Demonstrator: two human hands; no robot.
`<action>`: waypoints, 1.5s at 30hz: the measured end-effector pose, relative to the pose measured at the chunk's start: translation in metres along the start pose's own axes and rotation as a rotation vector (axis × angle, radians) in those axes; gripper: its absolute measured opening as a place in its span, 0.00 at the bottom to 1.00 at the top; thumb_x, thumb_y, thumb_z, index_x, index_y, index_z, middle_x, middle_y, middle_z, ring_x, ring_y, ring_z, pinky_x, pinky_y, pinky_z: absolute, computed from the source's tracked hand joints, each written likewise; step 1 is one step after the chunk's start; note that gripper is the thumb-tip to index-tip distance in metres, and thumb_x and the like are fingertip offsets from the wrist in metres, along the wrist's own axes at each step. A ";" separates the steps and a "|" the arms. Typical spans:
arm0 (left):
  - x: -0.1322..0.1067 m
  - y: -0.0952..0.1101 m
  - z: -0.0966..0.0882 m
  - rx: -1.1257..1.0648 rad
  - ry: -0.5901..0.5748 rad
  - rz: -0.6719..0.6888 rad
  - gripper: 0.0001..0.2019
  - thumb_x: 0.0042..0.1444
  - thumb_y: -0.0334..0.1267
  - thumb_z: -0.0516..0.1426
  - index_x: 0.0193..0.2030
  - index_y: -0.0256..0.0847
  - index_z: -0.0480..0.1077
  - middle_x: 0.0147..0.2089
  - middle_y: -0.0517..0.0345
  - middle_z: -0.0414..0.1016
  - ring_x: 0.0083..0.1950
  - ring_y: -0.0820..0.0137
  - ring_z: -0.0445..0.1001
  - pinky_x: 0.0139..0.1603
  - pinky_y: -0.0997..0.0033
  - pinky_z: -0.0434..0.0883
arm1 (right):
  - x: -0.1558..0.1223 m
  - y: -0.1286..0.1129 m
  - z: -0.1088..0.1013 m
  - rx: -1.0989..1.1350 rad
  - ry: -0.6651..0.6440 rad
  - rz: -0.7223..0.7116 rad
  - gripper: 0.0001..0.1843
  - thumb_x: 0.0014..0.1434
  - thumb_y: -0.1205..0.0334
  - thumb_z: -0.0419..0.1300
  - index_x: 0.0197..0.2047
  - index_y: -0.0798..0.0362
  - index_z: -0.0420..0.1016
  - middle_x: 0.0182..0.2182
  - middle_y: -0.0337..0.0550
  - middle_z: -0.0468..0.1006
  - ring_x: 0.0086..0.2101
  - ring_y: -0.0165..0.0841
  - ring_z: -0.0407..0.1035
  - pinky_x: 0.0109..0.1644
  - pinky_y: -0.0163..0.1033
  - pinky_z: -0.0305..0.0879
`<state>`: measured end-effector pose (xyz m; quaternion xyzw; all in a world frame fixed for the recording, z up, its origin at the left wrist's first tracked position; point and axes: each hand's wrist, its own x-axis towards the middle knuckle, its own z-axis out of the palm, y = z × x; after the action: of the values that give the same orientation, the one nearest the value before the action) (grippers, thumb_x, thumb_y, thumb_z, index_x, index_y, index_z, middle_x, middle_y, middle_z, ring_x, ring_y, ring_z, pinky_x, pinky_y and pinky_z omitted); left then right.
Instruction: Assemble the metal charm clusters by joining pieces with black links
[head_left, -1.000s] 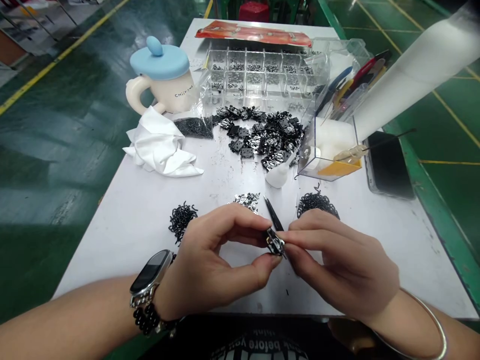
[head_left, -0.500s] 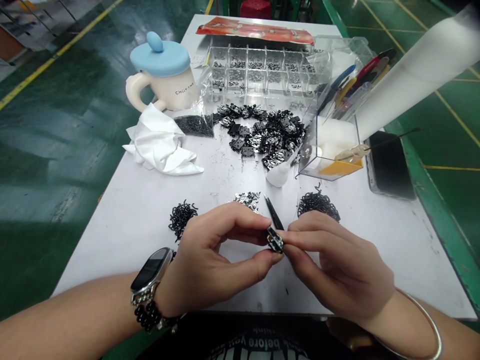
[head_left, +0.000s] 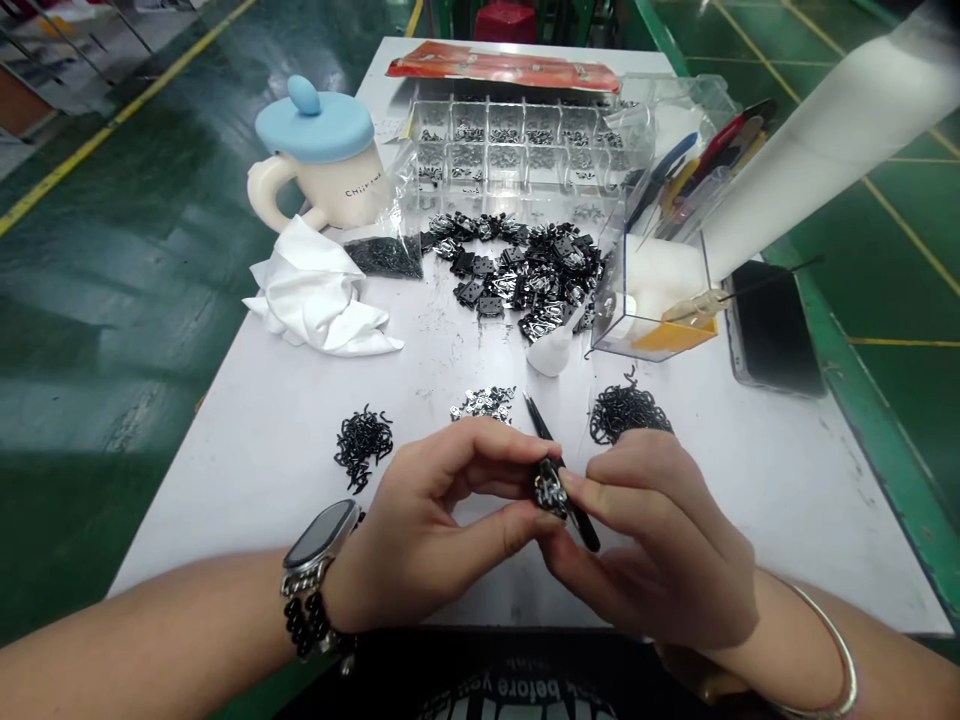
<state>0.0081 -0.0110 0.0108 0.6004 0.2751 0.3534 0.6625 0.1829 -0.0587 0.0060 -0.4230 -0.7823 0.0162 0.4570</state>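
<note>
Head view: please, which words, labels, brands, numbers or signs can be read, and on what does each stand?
"CHiiKawa", last letters unclear: mug.
"think": dark garment, upside down.
"before you": same garment, upside down; neighbouring letters unclear or cut off.
Orange packet: markings too small and blurred to read.

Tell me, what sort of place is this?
Probably a factory floor or workshop: there's a divided clear tray with tiny pieces, a heap of black-and-metal parts on the table, and a yellow line across the green floor.

A white table [head_left: 262,430] carries black curved pieces [head_left: 628,410]; a mug [head_left: 341,188]; a phone [head_left: 776,335].
</note>
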 end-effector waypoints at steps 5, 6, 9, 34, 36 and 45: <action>0.004 0.001 0.004 -0.265 -0.050 -0.255 0.11 0.54 0.26 0.60 0.43 0.41 0.70 0.49 0.54 0.77 0.49 0.69 0.76 0.49 0.76 0.75 | -0.002 0.007 0.001 -0.133 0.022 -0.090 0.10 0.50 0.72 0.64 0.36 0.63 0.70 0.28 0.44 0.69 0.28 0.31 0.64 0.29 0.42 0.60; 0.004 0.000 0.004 -0.313 -0.061 -0.282 0.11 0.55 0.27 0.60 0.44 0.42 0.71 0.48 0.56 0.78 0.49 0.70 0.76 0.49 0.78 0.75 | -0.002 0.008 0.001 -0.157 0.033 -0.097 0.10 0.50 0.71 0.65 0.36 0.62 0.70 0.28 0.43 0.70 0.28 0.31 0.64 0.30 0.42 0.59; 0.006 -0.003 0.003 -0.420 -0.074 -0.352 0.11 0.54 0.28 0.61 0.44 0.42 0.72 0.43 0.58 0.78 0.45 0.73 0.77 0.44 0.82 0.74 | -0.002 0.010 0.001 -0.238 0.046 -0.106 0.10 0.51 0.68 0.65 0.36 0.60 0.70 0.28 0.41 0.70 0.28 0.31 0.64 0.31 0.43 0.57; 0.000 0.006 0.003 -0.294 0.036 -0.361 0.12 0.51 0.28 0.63 0.43 0.44 0.76 0.41 0.59 0.81 0.45 0.72 0.78 0.46 0.82 0.74 | -0.006 0.008 0.005 -0.380 0.050 -0.137 0.10 0.49 0.66 0.65 0.36 0.51 0.70 0.30 0.37 0.66 0.29 0.31 0.59 0.37 0.44 0.49; 0.000 0.006 0.003 -0.318 0.034 -0.380 0.12 0.51 0.28 0.63 0.42 0.45 0.76 0.39 0.61 0.81 0.43 0.74 0.78 0.44 0.85 0.74 | -0.003 0.010 0.003 -0.351 0.029 -0.161 0.09 0.48 0.66 0.63 0.35 0.51 0.70 0.29 0.37 0.66 0.29 0.31 0.59 0.37 0.44 0.48; 0.002 0.008 0.001 -0.386 0.071 -0.440 0.08 0.48 0.27 0.65 0.35 0.40 0.74 0.33 0.60 0.80 0.35 0.75 0.79 0.37 0.84 0.75 | 0.010 0.019 -0.024 -0.183 -0.027 -0.160 0.15 0.43 0.69 0.62 0.37 0.54 0.68 0.25 0.37 0.66 0.24 0.27 0.59 0.26 0.40 0.50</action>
<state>0.0089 -0.0093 0.0190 0.3764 0.3494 0.2678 0.8152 0.2103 -0.0478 0.0189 -0.3988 -0.8178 -0.0861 0.4060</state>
